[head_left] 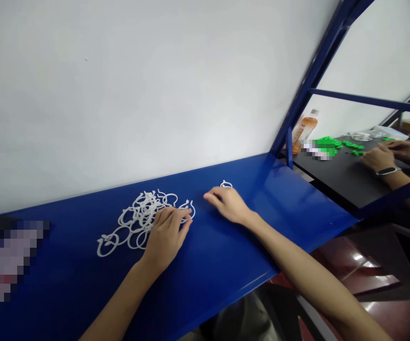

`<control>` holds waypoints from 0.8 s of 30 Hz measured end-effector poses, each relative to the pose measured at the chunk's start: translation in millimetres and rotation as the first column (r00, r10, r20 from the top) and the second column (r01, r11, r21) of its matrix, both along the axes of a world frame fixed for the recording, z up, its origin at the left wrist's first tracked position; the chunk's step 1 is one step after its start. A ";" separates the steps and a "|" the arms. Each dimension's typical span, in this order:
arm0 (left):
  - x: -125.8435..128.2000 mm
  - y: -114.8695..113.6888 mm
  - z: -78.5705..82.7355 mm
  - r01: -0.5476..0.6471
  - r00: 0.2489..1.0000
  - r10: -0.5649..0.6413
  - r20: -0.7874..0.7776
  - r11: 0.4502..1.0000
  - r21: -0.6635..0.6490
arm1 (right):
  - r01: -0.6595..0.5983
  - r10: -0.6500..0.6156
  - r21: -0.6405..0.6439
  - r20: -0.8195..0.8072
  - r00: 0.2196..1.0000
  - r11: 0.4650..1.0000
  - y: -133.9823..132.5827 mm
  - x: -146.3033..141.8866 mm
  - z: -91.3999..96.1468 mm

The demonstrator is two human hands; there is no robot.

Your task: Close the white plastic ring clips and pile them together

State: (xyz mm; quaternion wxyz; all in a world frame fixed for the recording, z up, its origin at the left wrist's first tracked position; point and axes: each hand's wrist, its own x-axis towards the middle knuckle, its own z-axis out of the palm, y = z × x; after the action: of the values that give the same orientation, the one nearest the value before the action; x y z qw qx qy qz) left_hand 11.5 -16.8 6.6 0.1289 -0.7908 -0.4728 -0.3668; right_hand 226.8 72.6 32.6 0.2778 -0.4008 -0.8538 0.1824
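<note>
A tangled pile of thin white plastic open rings with small clasp-like ends [144,213] lies on the blue table. My left hand [167,232] reaches over the pile's right side, fingers bent down, with thumb and forefinger closed at one white plastic ring [193,208]. The exact contact is partly hidden by the fingers. To the right, my right hand [229,203] is just above the tabletop, fingers curled and thumb pointing left, and no ring shows in it. Just behind its knuckles sits a single white ring [226,183], its near part covered by the hand.
The blue tabletop [205,265] meets a white wall behind. A blurred-out item [9,265] lies at far left. On the right, a blue frame post [304,90] divides off a black table [347,180] with green pieces [327,144], a bottle [304,130] and a co-worker's hands [382,158].
</note>
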 end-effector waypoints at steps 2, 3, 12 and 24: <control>2.1 -1.6 0.8 0.014 1.000 -0.015 0.016 0.998 0.069 | -0.152 0.149 -0.127 -0.036 0.988 0.980 -14.7 -11.1 -2.6; 2.6 -2.1 0.4 0.021 1.000 -0.022 0.018 0.996 0.082 | -0.203 0.195 -0.160 -0.066 0.979 0.966 -20.6 -16.0 -4.8; 0.9 -2.8 -3.5 0.028 0.991 -0.031 0.130 0.999 0.028 | -0.214 0.199 -0.091 -0.157 0.967 0.972 -23.2 -23.5 -11.1; -10.2 5.2 -1.9 0.031 0.959 0.022 0.281 0.983 -0.183 | -0.410 0.389 0.107 0.170 0.905 0.906 -27.4 -19.9 -15.4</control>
State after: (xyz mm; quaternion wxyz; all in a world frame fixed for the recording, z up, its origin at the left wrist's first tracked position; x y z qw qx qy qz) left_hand 1.3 -11.6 4.7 -0.0149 -0.7402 -0.5165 -0.4303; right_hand 206.9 45.2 17.2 0.1991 -0.2088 -0.9464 0.1456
